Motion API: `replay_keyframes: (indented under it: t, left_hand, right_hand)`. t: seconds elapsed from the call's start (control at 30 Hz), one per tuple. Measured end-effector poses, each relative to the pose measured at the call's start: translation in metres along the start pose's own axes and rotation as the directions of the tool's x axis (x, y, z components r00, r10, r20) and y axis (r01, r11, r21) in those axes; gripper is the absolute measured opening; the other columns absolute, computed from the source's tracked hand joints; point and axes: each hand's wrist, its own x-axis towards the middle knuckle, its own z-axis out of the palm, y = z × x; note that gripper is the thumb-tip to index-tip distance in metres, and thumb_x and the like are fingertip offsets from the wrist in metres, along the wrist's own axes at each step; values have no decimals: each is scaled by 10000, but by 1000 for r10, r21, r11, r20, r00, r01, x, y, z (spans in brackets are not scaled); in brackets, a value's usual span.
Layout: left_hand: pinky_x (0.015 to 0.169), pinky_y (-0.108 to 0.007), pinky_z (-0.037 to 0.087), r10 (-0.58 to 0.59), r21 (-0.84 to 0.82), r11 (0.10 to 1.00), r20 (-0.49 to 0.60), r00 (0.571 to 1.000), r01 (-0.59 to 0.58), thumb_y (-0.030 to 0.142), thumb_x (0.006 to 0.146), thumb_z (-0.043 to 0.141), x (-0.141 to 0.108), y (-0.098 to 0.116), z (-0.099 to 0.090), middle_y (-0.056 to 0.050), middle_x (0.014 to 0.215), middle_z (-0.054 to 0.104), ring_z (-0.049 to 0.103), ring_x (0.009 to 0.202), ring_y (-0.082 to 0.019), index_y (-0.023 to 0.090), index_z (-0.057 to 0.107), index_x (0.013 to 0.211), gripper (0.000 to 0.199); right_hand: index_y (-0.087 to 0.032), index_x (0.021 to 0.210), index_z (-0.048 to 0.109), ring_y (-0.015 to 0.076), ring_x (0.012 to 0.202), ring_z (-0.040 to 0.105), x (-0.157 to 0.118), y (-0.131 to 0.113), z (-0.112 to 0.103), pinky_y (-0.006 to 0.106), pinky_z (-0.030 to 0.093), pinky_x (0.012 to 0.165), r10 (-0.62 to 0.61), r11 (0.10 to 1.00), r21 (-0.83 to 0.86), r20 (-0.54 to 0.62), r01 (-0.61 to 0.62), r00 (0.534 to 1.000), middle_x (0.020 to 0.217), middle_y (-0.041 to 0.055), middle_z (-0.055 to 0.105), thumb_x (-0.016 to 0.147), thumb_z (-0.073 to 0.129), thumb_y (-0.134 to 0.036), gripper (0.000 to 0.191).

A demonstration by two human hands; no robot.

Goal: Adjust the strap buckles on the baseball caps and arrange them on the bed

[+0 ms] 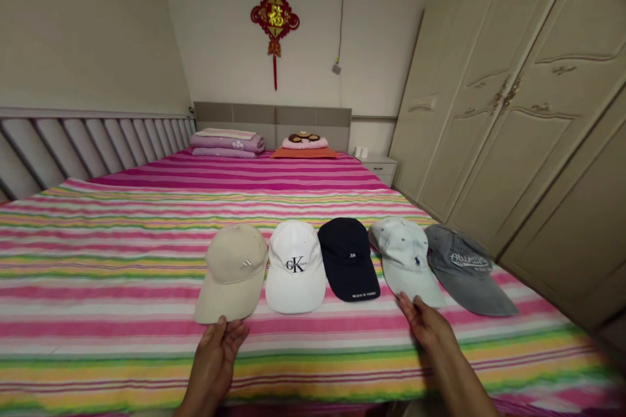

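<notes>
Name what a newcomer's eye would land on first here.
Probably the five baseball caps, lined up side by side across the striped bedsheet. Next, the left hand at the front of the beige cap and the right hand at the front of the pale blue cap. Above the headboard, a red-and-gold ornament stands out on the wall.

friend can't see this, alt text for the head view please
The left hand is at the front edge of a beige baseball cap, the right hand at that of a pale polo-logo cap. A white CK cap and a navy cap lie between, a gray cap at the right end, all in a row on a striped bedspread.
</notes>
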Motion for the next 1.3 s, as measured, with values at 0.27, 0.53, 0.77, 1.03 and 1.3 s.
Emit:
replay_keyframes:
  t: [0.27,0.53,0.77,1.03,1.3]
  left_hand:
    - [584,-268,543,13,7,1000,1,1000,-13,63,811,437,3,-1,-2,-14,507,614,602,483,-113,136,471,670,162]
    - [575,-274,547,4,0,1000,-1,1000,-4,50,812,429,4,0,-3,-19,500,618,600,481,-112,135,473,673,169]
    - [566,-265,549,1,9,1000,-3,1000,-1,47,816,420,4,0,-2,-18,496,614,600,478,-110,127,481,670,177]
    - [569,-275,547,-12,-5,1000,-1,1000,12,49,811,431,3,1,-2,-17,494,612,606,491,-118,128,477,679,161]
    - [566,-266,544,-14,9,1000,-17,1000,14,50,813,428,1,2,0,-14,496,611,608,489,-116,127,469,672,166]
  right_hand:
    - [-158,687,523,198,649,649,-2,4,0,267,558,626,16,1000,-9,97,-15,995,640,65,658,593,608,-87,145]
    - [-109,664,560,226,560,650,-12,3,-9,295,570,529,-10,999,-51,76,14,997,588,96,656,567,641,-52,138]
    - [-161,654,473,88,399,563,-4,-22,-48,168,516,446,-319,943,11,-258,333,912,450,-57,554,702,565,-99,121]
    - [-120,685,501,60,433,516,34,-63,-54,198,480,435,-217,975,-5,-263,224,940,559,-58,525,828,506,-159,148]
    - [-116,756,542,74,531,550,49,-59,-57,213,488,494,-216,964,-184,-116,193,969,644,-35,552,841,500,-171,110]
